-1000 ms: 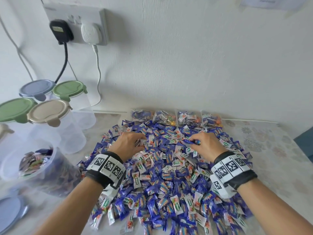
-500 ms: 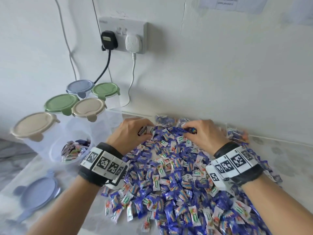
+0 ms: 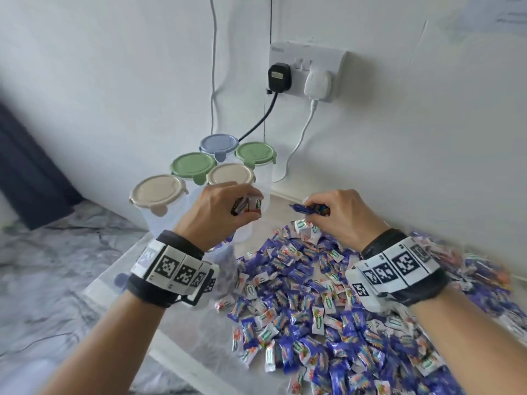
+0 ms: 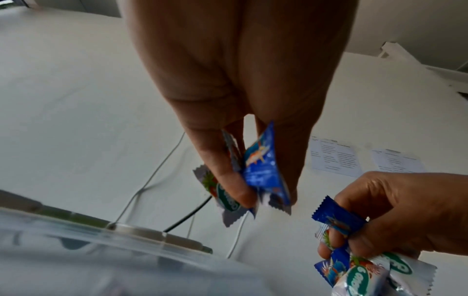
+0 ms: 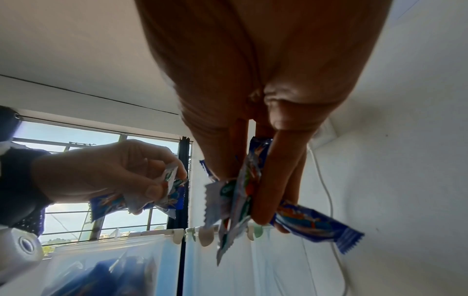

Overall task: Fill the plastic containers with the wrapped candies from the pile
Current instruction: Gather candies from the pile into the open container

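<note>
Surface [image 3: 182, 332]: pile of wrapped candies [image 3: 342, 323] below both hands | left hand [image 3: 219, 212]: grasping candies, lidded containers [image 3: 199, 166] just beyond | right hand [image 3: 339, 215]: grasping candies above pile

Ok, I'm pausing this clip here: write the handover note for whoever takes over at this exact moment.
Left hand: holds a few wrapped candies, raised beside the lidded containers.
Right hand: fingers hold several candies too, above the pile.
Open container: clear, below the hands, already holds some candies.
Done: both handfuls picked.
Left: drop them in; most of the pile remains on the table.
</note>
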{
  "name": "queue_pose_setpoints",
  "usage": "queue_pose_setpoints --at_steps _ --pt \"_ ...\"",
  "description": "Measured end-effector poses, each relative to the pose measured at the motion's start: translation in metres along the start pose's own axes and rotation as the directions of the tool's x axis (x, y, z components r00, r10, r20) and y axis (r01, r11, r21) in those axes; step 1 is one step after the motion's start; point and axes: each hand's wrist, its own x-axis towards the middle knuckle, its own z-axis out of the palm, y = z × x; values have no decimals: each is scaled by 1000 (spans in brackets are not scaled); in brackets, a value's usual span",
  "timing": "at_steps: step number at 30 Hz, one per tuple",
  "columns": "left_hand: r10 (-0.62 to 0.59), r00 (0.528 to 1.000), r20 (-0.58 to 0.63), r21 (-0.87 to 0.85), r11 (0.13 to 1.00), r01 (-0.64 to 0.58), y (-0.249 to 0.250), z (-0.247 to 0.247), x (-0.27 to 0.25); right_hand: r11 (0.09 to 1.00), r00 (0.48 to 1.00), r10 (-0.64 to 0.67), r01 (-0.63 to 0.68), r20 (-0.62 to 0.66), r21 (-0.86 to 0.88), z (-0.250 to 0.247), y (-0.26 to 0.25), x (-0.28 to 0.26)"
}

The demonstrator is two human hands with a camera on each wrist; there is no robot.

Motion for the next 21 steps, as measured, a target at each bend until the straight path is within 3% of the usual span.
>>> queue_pose_setpoints --at_steps 8,21 --pt "-59 997 -41 57 996 61 -28 -24 -26 997 997 -75 75 12 34 21 -26 27" --pt "-33 996 87 41 999 30 -53 -22 -48 989 989 -144 143 21 25 35 -45 46"
